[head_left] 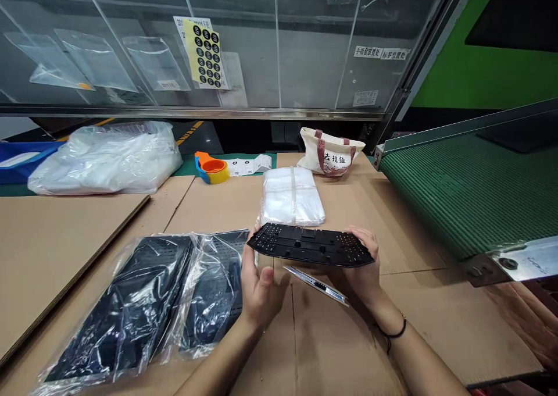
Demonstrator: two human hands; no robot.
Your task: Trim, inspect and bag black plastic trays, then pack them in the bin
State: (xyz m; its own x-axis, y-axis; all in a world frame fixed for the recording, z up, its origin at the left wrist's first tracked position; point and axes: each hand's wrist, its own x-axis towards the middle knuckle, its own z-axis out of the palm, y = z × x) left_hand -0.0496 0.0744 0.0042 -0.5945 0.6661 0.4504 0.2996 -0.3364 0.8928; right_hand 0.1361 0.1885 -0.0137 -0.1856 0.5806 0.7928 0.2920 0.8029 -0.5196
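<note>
Between my two hands, a flat black perforated plastic panel (311, 246) is held up above the cardboard-covered table, tilted towards me. My left hand (264, 285) grips its left end with the thumb on the near side. At the right end, my right hand (364, 271) is closed around the edge, its fingers partly hidden by the panel. Below the panel lies a metal utility knife (317, 284) on the cardboard. To the left of my left hand, black panels in clear plastic bags (124, 303) lie flat, side by side.
A stack of clear bags (292, 195) lies beyond the panel. Behind are a tape dispenser (212, 168), a cloth tote bag (331, 152) and a large plastic-wrapped bundle (108, 157). A green conveyor belt (475, 181) runs along the right; a raised board (56, 250) lies left.
</note>
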